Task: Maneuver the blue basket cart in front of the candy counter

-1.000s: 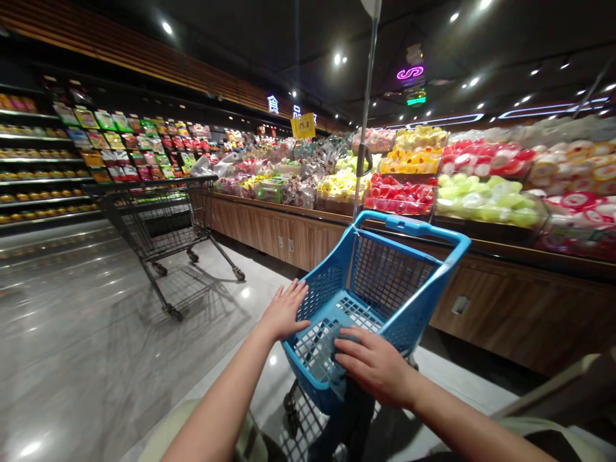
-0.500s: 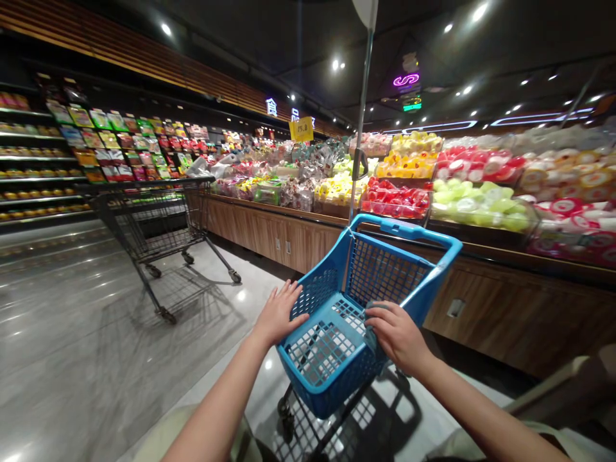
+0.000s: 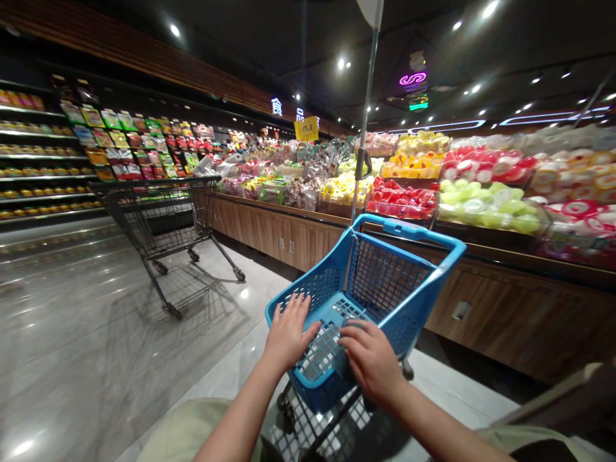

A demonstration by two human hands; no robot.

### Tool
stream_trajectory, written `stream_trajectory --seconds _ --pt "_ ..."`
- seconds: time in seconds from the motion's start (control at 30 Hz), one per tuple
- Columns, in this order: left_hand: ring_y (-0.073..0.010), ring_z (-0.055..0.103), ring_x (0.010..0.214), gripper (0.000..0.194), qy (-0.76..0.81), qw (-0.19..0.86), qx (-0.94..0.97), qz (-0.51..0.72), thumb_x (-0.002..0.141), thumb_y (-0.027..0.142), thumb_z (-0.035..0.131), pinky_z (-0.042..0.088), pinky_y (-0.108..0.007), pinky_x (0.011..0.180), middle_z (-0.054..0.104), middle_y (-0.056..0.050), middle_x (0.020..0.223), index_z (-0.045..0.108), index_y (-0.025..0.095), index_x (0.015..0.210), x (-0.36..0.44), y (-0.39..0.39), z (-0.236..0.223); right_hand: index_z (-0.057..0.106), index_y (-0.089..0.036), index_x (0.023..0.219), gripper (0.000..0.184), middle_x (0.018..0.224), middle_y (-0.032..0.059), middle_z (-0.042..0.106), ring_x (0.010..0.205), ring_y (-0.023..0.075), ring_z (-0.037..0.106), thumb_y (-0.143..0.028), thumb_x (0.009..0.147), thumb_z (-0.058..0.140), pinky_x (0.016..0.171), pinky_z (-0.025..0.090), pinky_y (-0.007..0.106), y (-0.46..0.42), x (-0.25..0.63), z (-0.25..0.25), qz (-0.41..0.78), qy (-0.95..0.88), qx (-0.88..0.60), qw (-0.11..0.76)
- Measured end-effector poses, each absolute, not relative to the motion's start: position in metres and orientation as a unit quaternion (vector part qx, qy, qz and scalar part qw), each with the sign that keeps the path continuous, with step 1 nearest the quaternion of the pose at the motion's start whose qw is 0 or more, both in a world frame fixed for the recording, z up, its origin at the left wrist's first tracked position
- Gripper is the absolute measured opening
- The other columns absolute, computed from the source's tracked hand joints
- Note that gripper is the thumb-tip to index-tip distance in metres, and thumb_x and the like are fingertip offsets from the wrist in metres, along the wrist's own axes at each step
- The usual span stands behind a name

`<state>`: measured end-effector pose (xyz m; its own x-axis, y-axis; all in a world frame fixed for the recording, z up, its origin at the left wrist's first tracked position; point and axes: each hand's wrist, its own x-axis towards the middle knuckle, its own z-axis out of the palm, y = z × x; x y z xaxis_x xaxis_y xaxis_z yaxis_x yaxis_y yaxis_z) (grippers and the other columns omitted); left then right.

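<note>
Left hand [image 3: 290,335] spread flat at the near rim of a blue plastic shopping basket [image 3: 414,232], right hand [image 3: 370,359] apart over a grey cloth [image 3: 344,366], grip unclear; open polished floor [image 3: 72,321] alongside, wire shopping cart [image 3: 163,224] beyond, wood-fronted display worktop [image 3: 495,308] right.

A lit sign [image 3: 276,107] in white-blue Chinese characters is mounted high on the dark wall, and 食 and 品 can be read on it. A further character is partly hidden by a yellow price tag [image 3: 306,128], on which 15.8 is printed in dark figures. Further right, a purple neon sign [image 3: 412,78] is shaped like a looped S, though no word can be made out. The green-lit sign [image 3: 418,104] beneath it and the labels on the shelf packets [image 3: 125,144] are too small to be read.
</note>
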<state>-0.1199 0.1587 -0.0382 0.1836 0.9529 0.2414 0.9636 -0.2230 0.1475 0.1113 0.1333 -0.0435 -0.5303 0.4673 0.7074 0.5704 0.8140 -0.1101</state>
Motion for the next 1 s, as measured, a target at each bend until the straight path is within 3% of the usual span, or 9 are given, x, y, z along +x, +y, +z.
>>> stream_trajectory --seconds 0.2,0.5,0.73,1.0 --pt "-0.0295 0.015 0.147 0.072 -0.609 0.029 -0.783 -0.123 0.094 0.062 0.032 0.016 -0.057 0.116 0.022 -0.01 0.159 0.022 0.022 0.153 -0.136 0.158 -0.036 0.061 -0.017 0.118 0.029 0.123 0.0103 0.064 0.119 0.0283 0.052 -0.018 0.091 0.049 0.098 0.049 0.049 0.121 0.085 -0.051 -0.113 -0.896 -0.238 0.356" --pt "-0.0288 0.012 0.148 0.072 -0.608 0.012 -0.786 -0.11 0.094 0.062 0.032 0.015 -0.057 0.116 0.019 -0.01 0.159 0.023 0.021 0.152 -0.138 0.158 -0.031 0.062 -0.02 0.121 0.032 0.125 0.0114 0.062 0.126 0.0264 0.05 -0.015 0.092 0.049 0.096 0.052 0.046 0.162 0.146 -0.046 -0.175 -0.907 -0.21 0.321" --pt "-0.0288 0.017 0.147 0.071 -0.609 0.016 -0.785 -0.112 0.093 0.064 0.031 0.017 -0.055 0.116 0.024 -0.009 0.158 0.026 0.023 0.151 -0.133 0.159 -0.032 0.065 -0.02 0.116 0.028 0.127 0.0105 0.062 0.13 0.0274 0.047 -0.017 0.093 0.049 0.107 0.041 0.055 0.186 0.192 -0.034 -0.192 -0.882 -0.295 0.315" --pt "-0.0304 0.021 0.146 0.076 -0.611 0.015 -0.784 -0.109 0.09 0.068 0.033 0.018 -0.056 0.115 0.028 -0.01 0.157 0.028 0.023 0.151 -0.13 0.162 -0.035 0.065 -0.02 0.109 0.025 0.12 0.0085 0.065 0.126 0.0287 0.047 -0.018 0.091 0.047 0.108 0.036 0.059 0.155 0.141 -0.047 -0.156 -0.857 -0.33 0.364"
